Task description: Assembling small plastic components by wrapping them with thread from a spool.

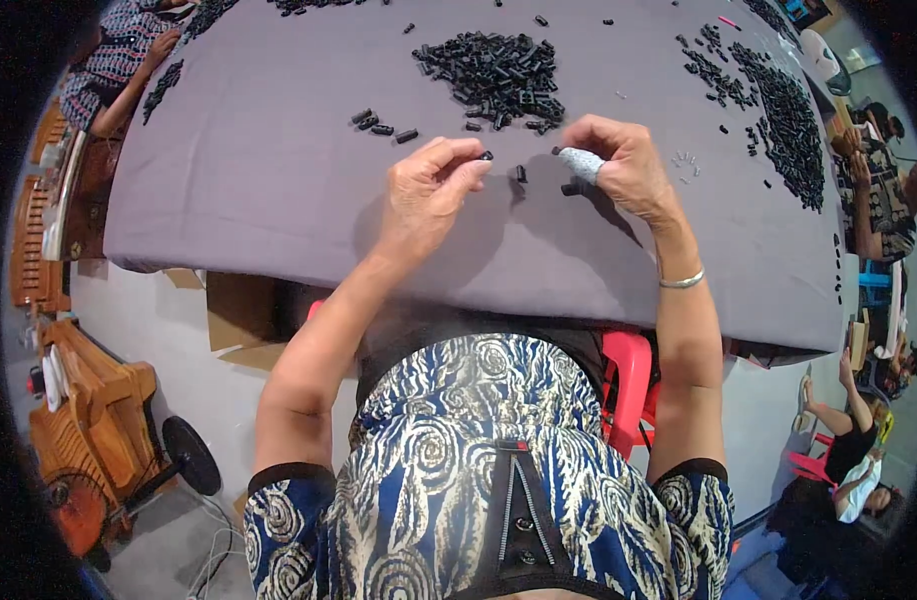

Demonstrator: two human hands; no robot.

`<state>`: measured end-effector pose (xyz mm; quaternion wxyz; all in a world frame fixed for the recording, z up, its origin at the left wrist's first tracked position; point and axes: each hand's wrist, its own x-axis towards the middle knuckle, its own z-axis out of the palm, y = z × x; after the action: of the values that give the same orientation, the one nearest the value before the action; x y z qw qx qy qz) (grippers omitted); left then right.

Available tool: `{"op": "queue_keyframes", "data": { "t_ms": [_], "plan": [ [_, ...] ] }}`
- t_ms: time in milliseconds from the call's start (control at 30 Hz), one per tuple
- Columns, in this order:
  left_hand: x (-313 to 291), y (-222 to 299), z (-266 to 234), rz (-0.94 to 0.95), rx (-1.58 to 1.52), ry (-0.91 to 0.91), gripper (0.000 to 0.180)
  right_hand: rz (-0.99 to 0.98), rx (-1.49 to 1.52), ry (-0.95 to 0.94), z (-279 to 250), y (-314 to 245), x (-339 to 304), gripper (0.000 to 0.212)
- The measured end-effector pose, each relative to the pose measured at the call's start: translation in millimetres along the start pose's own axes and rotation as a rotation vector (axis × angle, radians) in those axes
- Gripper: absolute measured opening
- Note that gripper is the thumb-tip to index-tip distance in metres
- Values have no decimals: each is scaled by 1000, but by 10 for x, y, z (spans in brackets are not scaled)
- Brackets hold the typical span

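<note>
My left hand (pixel 426 190) is closed in a pinch on a small black part (pixel 487 156) at its fingertips. Opposite it, my right hand (pixel 629 170) pinches another small black piece (pixel 556 151); a pale speckled wrap (pixel 582 164) covers one of its digits. The two hands are apart, just over the cloth. One short black cylinder (pixel 521 173) lies between them, and a second black cylinder (pixel 573 188) lies partly under my right hand. Beyond the hands is a large heap of small black parts (pixel 494 75). Several loose black pieces (pixel 382 129) lie left of the heap.
A grey-mauve cloth (pixel 249 160) covers the table. More black parts (pixel 789 130) are heaped at the right, beside several tiny pale pieces (pixel 687 160). Other people sit at the table's left (pixel 119 60) and right (pixel 879 190) edges. A red plastic chair (pixel 629 375) is at my right side.
</note>
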<state>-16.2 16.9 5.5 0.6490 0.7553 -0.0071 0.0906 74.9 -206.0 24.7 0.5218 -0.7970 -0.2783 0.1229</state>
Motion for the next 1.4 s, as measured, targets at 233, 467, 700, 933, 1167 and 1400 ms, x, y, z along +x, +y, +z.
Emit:
{"op": "queue_keyframes", "data": {
  "t_ms": [233,467,700,933,1167,1400],
  "plan": [
    [-49,61,72,-57,-46,-41,16,43,265,-28,113,-177,-2,14],
    [-38,44,87,-55,-95,-40,16,119,297,-33,186,-125,4,13],
    [-59,23,111,-46,-73,-79,16,118,296,-51,195,-102,4,9],
    [-86,1,134,-39,-71,-100,16,142,470,-62,260,-106,-18,7],
    [-93,39,159,-47,-84,-88,16,165,633,-93,306,-98,-14,7],
    [-100,19,166,-16,-58,-83,15,133,499,-65,359,-166,-27,5]
  ]
}}
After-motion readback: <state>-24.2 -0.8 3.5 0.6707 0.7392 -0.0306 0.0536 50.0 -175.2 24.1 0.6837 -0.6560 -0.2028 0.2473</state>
